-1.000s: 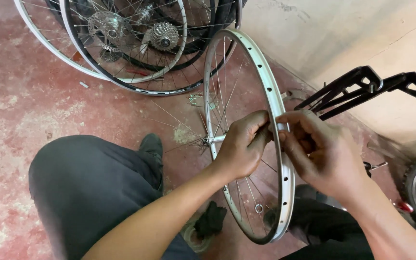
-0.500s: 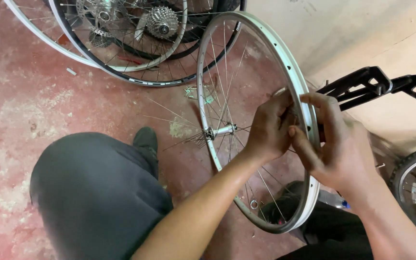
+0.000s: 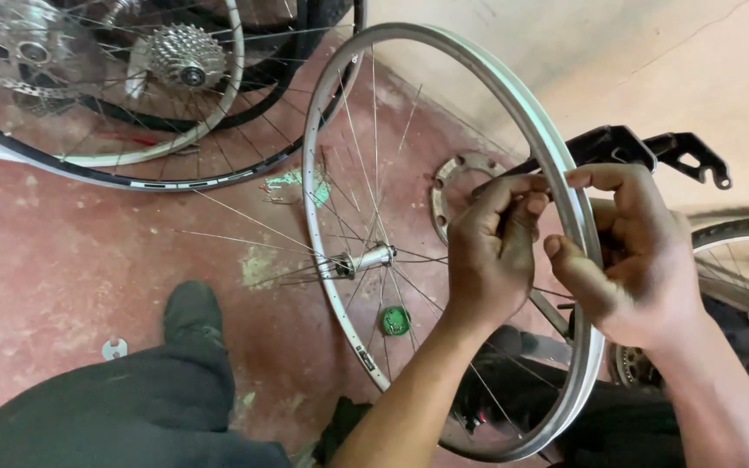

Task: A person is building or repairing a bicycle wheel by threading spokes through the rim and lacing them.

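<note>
- The red concrete floor (image 3: 62, 251) carries everything in view; it is stained and scuffed, with a small flat spanner (image 3: 114, 348) lying near the person's shoe (image 3: 191, 314).
- A stack of other wheels (image 3: 132, 104) lies flat at the top left, 1 of them showing a cassette of sprockets (image 3: 185, 54); they are well apart from the hands.
- The silver bicycle wheel rim (image 3: 556, 165) stands upright between the person's knees, its lower edge down by the dark trousers (image 3: 123, 407). I judge it light but springy: the rim is stiff around its hoop and smooth, so it could roll or twist if held loosely.
- A black metal carrier rack (image 3: 652, 149) pokes out behind the rim on the right, beside part of a tyred wheel (image 3: 739, 251).
- The right hand (image 3: 643, 260) wraps the rim from outside, fingers curled over the top edge and thumb pressed on the sidewall; this looks the sound place to steady it.
- The left hand (image 3: 491, 251) reaches through the wheel, thumb and forefinger pressed together at the rim's inner face, apparently on a spoke end or nipple; the part itself is too small to make out.
- The hub (image 3: 366, 260) sits at the centre, free of both hands.
- The thin spokes (image 3: 353, 165) look bendable and easily kinked, so are poor handholds.
- A small green disc (image 3: 395, 321) lies on the floor behind the spokes.
</note>
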